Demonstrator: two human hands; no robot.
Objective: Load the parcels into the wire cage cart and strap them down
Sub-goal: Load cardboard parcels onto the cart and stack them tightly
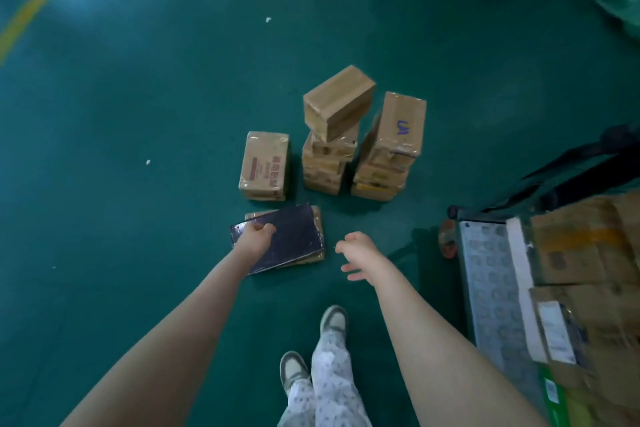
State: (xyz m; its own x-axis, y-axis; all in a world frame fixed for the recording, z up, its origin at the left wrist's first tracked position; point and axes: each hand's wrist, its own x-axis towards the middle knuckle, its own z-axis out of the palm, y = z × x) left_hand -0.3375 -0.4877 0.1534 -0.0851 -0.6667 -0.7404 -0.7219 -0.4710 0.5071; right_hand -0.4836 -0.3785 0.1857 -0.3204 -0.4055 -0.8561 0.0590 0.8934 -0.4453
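My left hand grips, fingers curled, the edge of the flat black plastic-wrapped parcel, which lies on a brown cardboard parcel on the green floor. My right hand hovers beside it, fingers spread, holding nothing.

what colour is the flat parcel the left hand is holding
The flat parcel is glossy blue-black, best seen in the head view.

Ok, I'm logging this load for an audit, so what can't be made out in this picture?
Head view only:
Tan flat parcel: mostly covered by the black flat wrapped parcel lying on it.
Grey metal cart: cut off by the right edge; no straps or cage walls visible.
Brown taped cardboard box: its red print is too blurred to read.
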